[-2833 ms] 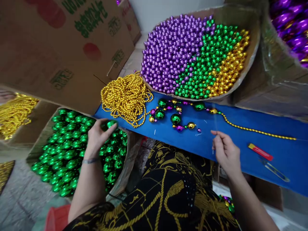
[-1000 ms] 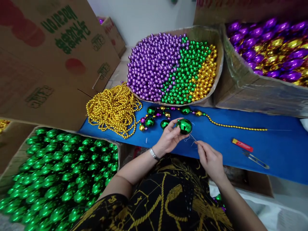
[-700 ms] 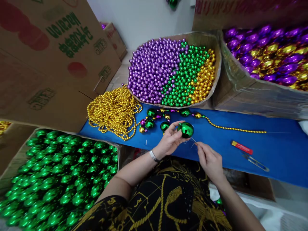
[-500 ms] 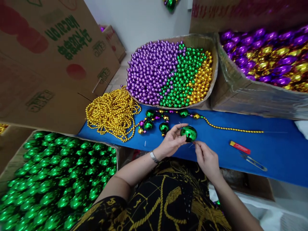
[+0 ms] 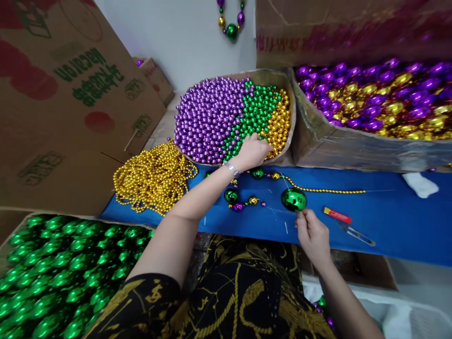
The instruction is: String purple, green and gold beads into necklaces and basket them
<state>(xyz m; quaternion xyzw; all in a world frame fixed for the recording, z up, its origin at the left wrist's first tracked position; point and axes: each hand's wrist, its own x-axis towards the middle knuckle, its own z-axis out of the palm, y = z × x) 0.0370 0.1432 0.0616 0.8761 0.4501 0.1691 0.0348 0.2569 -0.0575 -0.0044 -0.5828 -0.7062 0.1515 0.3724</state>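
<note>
My left hand [image 5: 252, 151] reaches into the carton of small beads, over the edge between the green beads [image 5: 262, 106] and the gold beads [image 5: 278, 125]. Its fingers are bent down and pinched together; what lies between the tips is hidden. Low over the blue table [image 5: 399, 223], my right hand [image 5: 312, 235] pinches a thin clear string at the lower right edge of a large shiny green bead [image 5: 294, 199]. From this bead the string runs left toward a beaded strand [image 5: 253, 200] of green, purple and gold beads on the table.
A gold bead chain [image 5: 328, 190] stretches right from the strand. A red lighter [image 5: 337, 215] and thread snips [image 5: 358, 235] lie at the right. Gold bead chains [image 5: 155, 179] are heaped at the left. Cartons hold large green beads [image 5: 77, 263] and purple and gold beads [image 5: 374, 101].
My left hand has let go of the large green bead and moved up into the carton of small beads. My right hand stays low, with the green bead at its fingertips. The view has shifted.
</note>
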